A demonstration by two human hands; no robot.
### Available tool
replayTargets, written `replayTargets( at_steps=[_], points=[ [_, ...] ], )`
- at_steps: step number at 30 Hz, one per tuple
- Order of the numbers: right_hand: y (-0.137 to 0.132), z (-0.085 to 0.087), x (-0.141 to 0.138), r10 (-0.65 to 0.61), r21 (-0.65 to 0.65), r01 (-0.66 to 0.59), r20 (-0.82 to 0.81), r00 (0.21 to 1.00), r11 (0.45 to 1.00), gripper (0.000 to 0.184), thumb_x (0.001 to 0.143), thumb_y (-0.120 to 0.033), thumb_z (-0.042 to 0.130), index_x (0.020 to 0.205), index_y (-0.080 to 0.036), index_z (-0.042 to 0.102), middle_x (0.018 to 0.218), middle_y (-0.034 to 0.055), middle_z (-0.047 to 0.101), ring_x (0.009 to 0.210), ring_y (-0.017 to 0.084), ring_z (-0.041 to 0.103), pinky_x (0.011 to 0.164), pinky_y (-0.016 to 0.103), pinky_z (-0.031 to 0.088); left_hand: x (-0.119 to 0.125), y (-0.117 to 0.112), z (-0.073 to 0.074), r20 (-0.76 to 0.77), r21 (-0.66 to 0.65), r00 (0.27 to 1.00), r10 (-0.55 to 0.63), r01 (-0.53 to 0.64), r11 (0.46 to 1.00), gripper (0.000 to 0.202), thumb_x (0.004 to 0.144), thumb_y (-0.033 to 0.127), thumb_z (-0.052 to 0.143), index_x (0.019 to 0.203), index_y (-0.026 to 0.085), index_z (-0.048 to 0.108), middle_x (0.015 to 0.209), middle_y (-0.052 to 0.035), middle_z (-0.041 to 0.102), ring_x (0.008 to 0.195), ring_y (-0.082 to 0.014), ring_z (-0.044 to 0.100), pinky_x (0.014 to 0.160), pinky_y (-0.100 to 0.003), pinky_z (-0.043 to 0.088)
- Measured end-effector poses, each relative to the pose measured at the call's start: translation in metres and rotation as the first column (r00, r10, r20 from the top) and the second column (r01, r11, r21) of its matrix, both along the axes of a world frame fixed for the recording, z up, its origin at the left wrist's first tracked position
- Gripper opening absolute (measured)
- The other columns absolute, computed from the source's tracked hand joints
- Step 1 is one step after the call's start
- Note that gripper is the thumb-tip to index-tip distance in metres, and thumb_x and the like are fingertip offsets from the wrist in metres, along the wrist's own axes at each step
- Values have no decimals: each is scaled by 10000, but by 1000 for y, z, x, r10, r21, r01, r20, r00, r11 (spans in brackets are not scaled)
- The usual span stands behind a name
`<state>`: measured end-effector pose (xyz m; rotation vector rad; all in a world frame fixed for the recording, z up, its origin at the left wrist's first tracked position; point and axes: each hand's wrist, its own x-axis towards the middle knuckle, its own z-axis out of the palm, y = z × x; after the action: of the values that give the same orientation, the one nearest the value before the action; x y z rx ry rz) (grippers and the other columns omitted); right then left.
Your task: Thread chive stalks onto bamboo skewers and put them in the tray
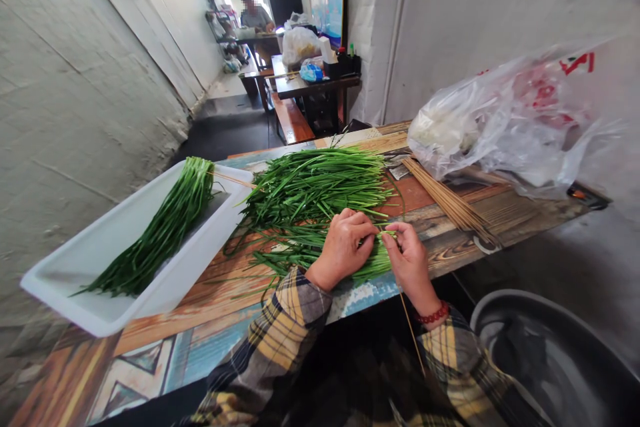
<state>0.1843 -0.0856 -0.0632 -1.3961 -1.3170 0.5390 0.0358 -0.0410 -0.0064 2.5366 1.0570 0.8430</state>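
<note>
My left hand (345, 247) and my right hand (410, 263) meet over a small bunch of green chives (370, 265) at the table's near edge. Both hands pinch the chive stalks between thumb and fingers. A thin bamboo skewer (412, 333) runs down from my right hand toward my lap. A big loose pile of chives (315, 190) lies just beyond my hands on the painted wooden table (215, 300). Left of it, a white rectangular tray (100, 260) holds a skewered row of chives (160, 230).
A bundle of bare bamboo skewers (445, 200) lies to the right of the pile. Behind it sits a crumpled clear plastic bag (505, 120). A dark round basin (555, 353) stands at lower right. Farther back are another table with bags (305, 53) and a seated person (255, 13).
</note>
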Motion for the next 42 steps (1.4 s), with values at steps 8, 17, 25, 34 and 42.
replayTargets(
  at_steps=[8, 17, 25, 34, 42],
  points=[
    [-3, 10, 2, 39, -28, -39, 8, 999, 999, 301, 947, -403, 384, 1068, -179, 543, 732, 4, 560, 597, 144, 496, 577, 273, 389, -3, 4, -1, 4, -3, 986, 165, -165, 986, 195, 896, 219, 491, 955, 220, 677, 876, -31, 674, 864, -188, 521, 766, -331, 383],
    [2, 0, 1, 41, -23, -42, -15, 999, 999, 272, 903, -422, 480, 1009, -184, 558, 867, 49, 639, 750, 176, 590, 705, 304, 455, -3, 17, -11, -56, -23, 952, 302, -304, 953, 315, 824, 230, 598, 1137, 193, 597, 869, -37, 597, 774, -161, 551, 697, -271, 429],
    [0, 2, -1, 64, -24, -63, 17, 998, 998, 256, 895, -412, 498, 985, -184, 572, 749, 14, 620, 631, 147, 563, 622, 275, 439, -5, 19, -20, -225, -47, 960, 166, -181, 982, 110, 810, 242, 607, 826, 201, 707, 811, -40, 582, 767, -166, 561, 668, -268, 428],
    [0, 5, -1, 84, -14, -83, 48, 995, 996, 247, 913, -395, 470, 988, -185, 577, 821, 34, 654, 680, 156, 591, 643, 275, 448, -10, 24, -17, -279, 31, 960, -17, 27, 999, 149, 826, 238, 582, 752, 187, 700, 785, -56, 582, 782, -182, 501, 713, -302, 405],
    [-2, 5, 1, 71, -10, -70, 51, 996, 997, 284, 938, -398, 411, 1012, -181, 577, 825, 39, 657, 720, 166, 603, 663, 277, 450, -8, 24, -19, -163, 21, 979, 124, -122, 992, 175, 863, 152, 469, 764, 150, 613, 773, -53, 601, 765, -168, 521, 735, -293, 414]
  ],
)
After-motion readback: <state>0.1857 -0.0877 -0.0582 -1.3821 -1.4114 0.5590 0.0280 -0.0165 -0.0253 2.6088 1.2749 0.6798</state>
